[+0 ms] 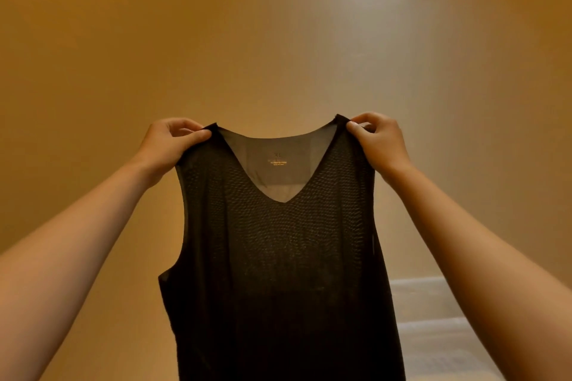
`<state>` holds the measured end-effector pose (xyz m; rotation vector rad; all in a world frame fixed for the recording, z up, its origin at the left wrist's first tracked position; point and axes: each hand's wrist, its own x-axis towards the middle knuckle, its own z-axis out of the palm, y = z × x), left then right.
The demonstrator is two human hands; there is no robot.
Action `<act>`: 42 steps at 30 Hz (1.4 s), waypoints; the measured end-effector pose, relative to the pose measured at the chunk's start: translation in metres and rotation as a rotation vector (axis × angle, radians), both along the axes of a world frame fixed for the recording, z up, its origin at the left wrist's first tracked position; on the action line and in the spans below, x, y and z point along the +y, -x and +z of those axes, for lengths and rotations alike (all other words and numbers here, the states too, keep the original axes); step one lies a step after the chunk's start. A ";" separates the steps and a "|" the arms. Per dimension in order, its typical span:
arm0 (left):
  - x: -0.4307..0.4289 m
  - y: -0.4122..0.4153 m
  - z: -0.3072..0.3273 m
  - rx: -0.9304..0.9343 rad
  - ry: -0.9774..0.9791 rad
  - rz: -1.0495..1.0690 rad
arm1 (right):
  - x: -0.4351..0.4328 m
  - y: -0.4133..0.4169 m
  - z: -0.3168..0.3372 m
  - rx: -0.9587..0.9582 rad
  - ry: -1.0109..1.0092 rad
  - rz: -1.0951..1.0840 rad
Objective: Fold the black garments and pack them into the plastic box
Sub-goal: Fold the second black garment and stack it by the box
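Black mesh tank top (278, 257) hangs lengthwise, V-neck up, left hand (168, 145) and right hand (379, 139) each pinching a shoulder strap.

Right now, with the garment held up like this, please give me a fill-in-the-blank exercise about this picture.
1. The black garment has a neckline shaped like the letter ____.
2. The left hand and the right hand each pinch one ____ strap of it.
3. The garment hangs unfolded and has no ____.
4. The plastic box shows in the lower ____ corner of the view.
Missing words: V; shoulder; sleeves; right.
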<state>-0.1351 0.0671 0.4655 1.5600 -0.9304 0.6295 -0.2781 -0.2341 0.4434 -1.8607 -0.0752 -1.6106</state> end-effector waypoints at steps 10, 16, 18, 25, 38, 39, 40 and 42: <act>0.039 0.079 0.018 -0.069 0.068 -0.048 | 0.041 0.079 0.023 -0.152 0.008 0.090; 0.055 0.122 0.030 -0.143 0.122 -0.033 | 0.058 0.126 0.032 -0.237 0.081 0.043; 0.057 0.131 0.031 -0.154 0.120 -0.026 | 0.061 0.136 0.033 -0.244 0.101 0.008; 0.052 0.129 0.033 -0.168 0.099 -0.006 | 0.058 0.137 0.032 -0.242 0.110 -0.100; -0.014 -0.004 -0.022 -0.032 -0.072 -0.002 | -0.014 0.003 -0.027 0.108 0.013 -0.099; -0.021 -0.021 -0.031 -0.014 -0.100 0.002 | -0.023 -0.014 -0.036 0.148 -0.001 -0.096; -0.030 -0.040 -0.041 0.005 -0.127 0.009 | -0.032 -0.031 -0.046 0.189 -0.019 -0.088; -0.048 -0.081 -0.067 0.057 -0.179 0.028 | -0.050 -0.069 -0.072 0.284 -0.051 -0.061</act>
